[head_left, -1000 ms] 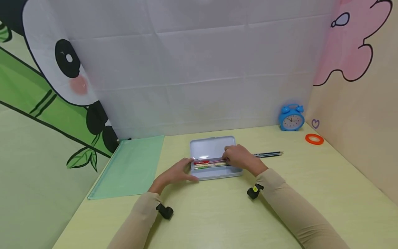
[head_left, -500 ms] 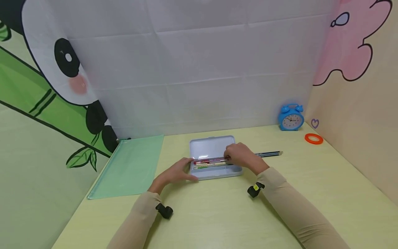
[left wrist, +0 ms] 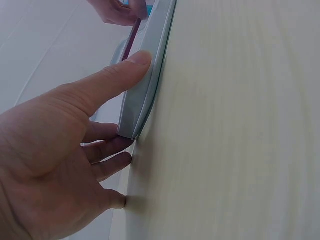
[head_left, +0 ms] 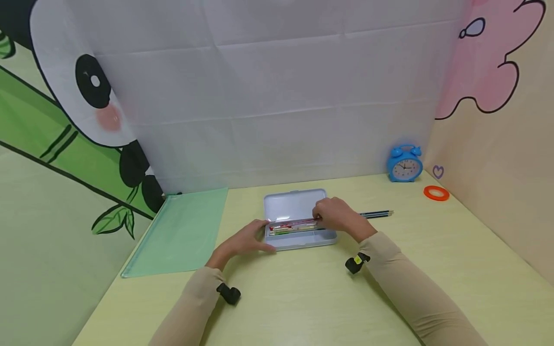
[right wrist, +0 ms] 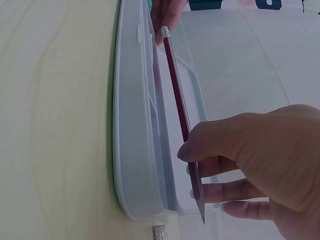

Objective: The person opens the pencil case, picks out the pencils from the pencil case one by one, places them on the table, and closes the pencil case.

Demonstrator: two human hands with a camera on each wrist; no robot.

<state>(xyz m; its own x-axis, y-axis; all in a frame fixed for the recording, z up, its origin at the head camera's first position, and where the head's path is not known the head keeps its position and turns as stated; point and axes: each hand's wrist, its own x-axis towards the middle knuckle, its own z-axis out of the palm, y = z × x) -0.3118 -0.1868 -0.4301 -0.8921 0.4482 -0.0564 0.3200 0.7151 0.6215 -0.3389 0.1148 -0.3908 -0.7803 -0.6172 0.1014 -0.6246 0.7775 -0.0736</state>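
Blue alarm clock at far right, orange ring near it; green mat at left.

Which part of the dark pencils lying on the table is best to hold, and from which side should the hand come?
Probably across their shafts: the dark pencils lie flat and close together, running left to right. I would come from straight above, thumb on the near side, once the right hand lets go of the red pencil.

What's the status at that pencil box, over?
Right hand pinching dark red pencil over open box. Left hand holding box's left end. No obstruction visible.
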